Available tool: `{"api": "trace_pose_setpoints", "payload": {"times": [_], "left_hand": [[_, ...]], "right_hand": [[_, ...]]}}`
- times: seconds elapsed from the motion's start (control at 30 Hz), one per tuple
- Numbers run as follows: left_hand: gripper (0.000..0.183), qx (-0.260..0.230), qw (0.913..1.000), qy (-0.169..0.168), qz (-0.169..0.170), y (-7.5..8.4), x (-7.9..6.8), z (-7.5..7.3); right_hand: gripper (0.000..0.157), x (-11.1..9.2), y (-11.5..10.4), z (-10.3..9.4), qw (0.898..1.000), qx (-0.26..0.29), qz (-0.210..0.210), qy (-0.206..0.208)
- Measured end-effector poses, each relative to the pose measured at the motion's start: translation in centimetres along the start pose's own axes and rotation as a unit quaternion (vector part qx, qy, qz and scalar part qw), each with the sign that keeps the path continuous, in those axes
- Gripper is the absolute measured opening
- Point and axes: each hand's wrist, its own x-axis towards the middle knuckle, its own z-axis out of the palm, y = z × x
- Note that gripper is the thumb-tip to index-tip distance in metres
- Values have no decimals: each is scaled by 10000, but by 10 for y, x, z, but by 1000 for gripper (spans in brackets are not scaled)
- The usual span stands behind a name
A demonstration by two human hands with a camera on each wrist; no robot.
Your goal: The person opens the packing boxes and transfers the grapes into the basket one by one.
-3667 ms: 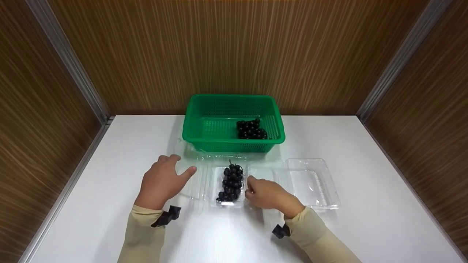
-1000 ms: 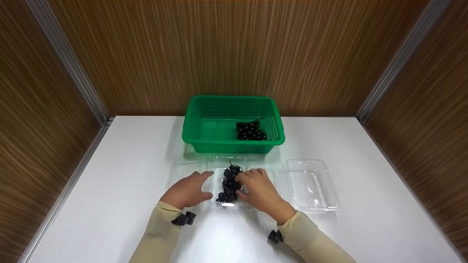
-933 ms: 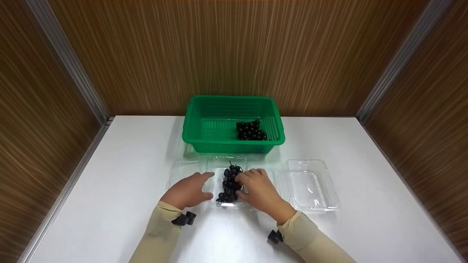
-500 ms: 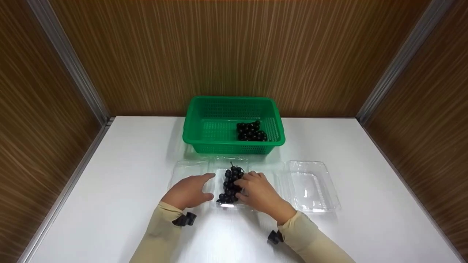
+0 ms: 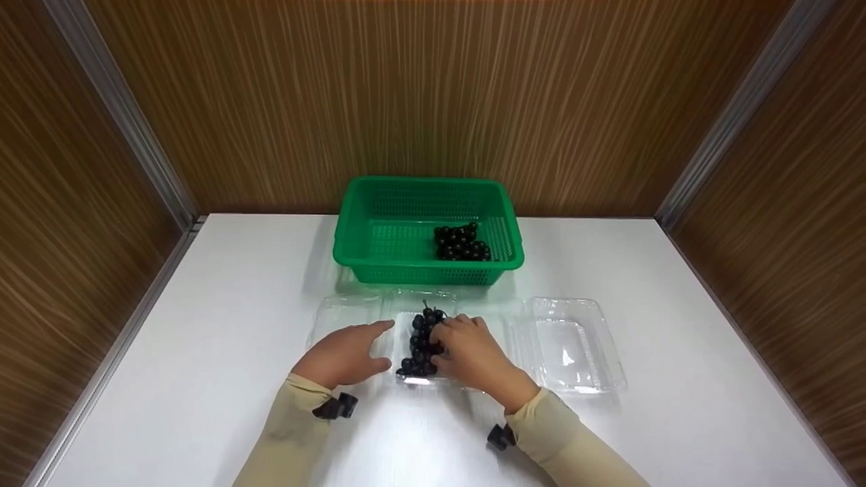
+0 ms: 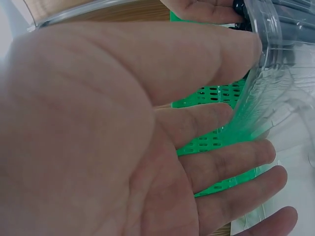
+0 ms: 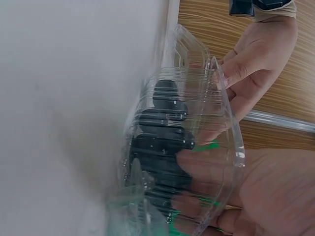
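Note:
A bunch of dark grapes (image 5: 419, 339) lies in a clear plastic clamshell box (image 5: 414, 381), stem at the far end. At the bunch's right side, my right hand (image 5: 477, 355) grips it with bent fingers and thumb. Through the clear wall in the right wrist view, the fingers of that hand (image 7: 194, 172) reach in against the grapes (image 7: 160, 147). On the other side, my left hand (image 5: 348, 355) is spread, fingers straight, and holds nothing. Its thumb tip is by the box wall (image 6: 273, 54) in the left wrist view; contact there is hard to tell.
Behind the box stands a green basket (image 5: 348, 260) with more dark grapes (image 5: 462, 243) at its right. A second clear clamshell box (image 5: 575, 348) lies unfolded to the right, partly behind my right hand. Wood-grain panels (image 5: 426, 88) enclose the white table (image 5: 676, 352).
My left hand has come down and in towards the box's left side. My right hand has moved from beside the box onto the grapes, then slightly left over the last second.

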Motion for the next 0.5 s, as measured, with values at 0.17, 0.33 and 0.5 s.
{"api": "trace_pose_setpoints", "payload": {"times": [0.17,0.33,0.5], "left_hand": [[83,-129,9998,-130,-57,-2,-2,-2],[106,-251,9996,-19,-98,0,0,-1],[109,-239,9997,18,-104,2,1,3]], "right_hand": [[19,1,1,1,9999,122,-76,35],[21,2,2,0,9998,172,-24,82],[20,-1,2,1,10000,-28,-77,50]]}}
